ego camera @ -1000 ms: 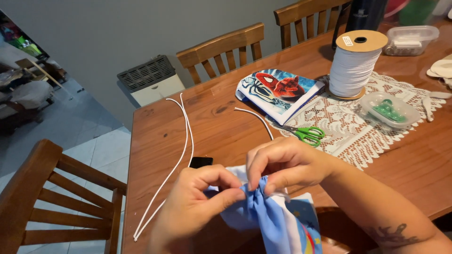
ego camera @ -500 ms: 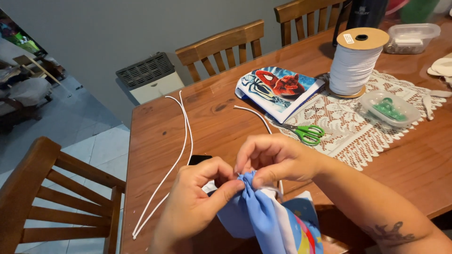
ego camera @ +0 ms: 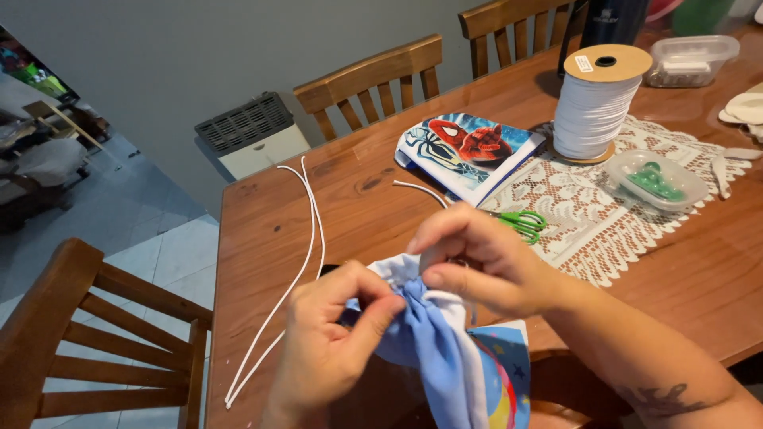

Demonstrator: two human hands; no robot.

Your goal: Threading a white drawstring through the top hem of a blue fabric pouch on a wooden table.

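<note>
A small blue and white fabric bag (ego camera: 445,349) with a colourful printed front hangs over the near edge of the wooden table (ego camera: 358,183). My left hand (ego camera: 334,342) pinches the bag's gathered top from the left. My right hand (ego camera: 477,258) grips the same bunched edge from above and to the right. The fabric is scrunched between both hands. Whether a cord runs through the top edge is hidden by my fingers.
Two long white elastic cords (ego camera: 290,274) lie on the table's left side. Farther back are a printed fabric piece (ego camera: 469,151), green scissors (ego camera: 520,222), a large spool of white elastic (ego camera: 592,103), a clear dish (ego camera: 656,179) on a lace runner, and wooden chairs (ego camera: 373,79).
Both hands have lifted slightly and drawn closer to the camera while bunching the bag's top more tightly. The things on the table have not moved.
</note>
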